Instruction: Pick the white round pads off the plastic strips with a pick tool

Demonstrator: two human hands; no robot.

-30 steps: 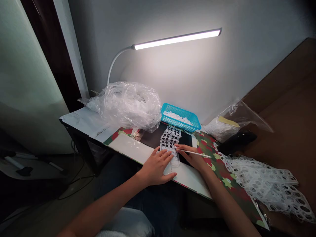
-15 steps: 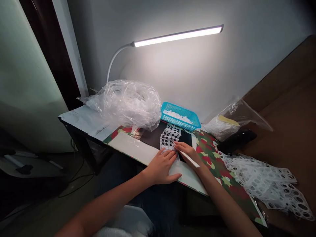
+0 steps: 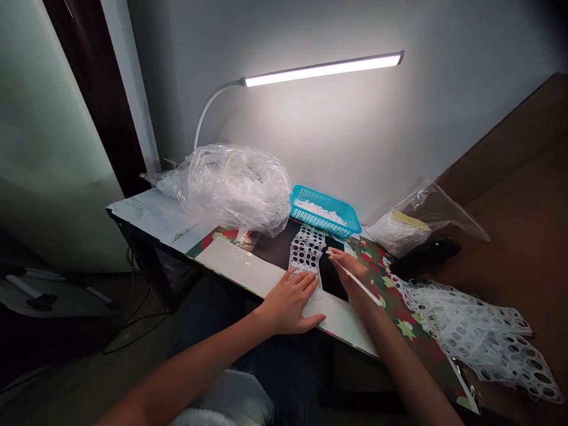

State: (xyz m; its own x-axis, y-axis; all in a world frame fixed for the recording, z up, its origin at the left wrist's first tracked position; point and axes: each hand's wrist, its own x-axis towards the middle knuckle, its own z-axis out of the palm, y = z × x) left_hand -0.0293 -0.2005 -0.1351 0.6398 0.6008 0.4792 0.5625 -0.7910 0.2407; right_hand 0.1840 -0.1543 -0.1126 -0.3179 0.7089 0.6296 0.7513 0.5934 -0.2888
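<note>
Pale grey wall, lit by a slim white LED desk lamp [image 3: 323, 67], rises behind a surface covered in red-and-green patterned paper [image 3: 394, 313]. Along its back sit a bulging clear plastic bag of white pieces [image 3: 226, 189] and a shallow turquoise plastic basket [image 3: 326, 211]. A perforated white plastic strip [image 3: 305, 257] lies across a black mat [image 3: 277, 251], its lower end on a white board [image 3: 248, 278]. The left hand [image 3: 288, 303] presses that end, fingers spread on the strip. The right hand [image 3: 350, 275] sits just beside it, fingers pinching a thin white stick [image 3: 359, 285] whose tip points toward the strip's edge.
</note>
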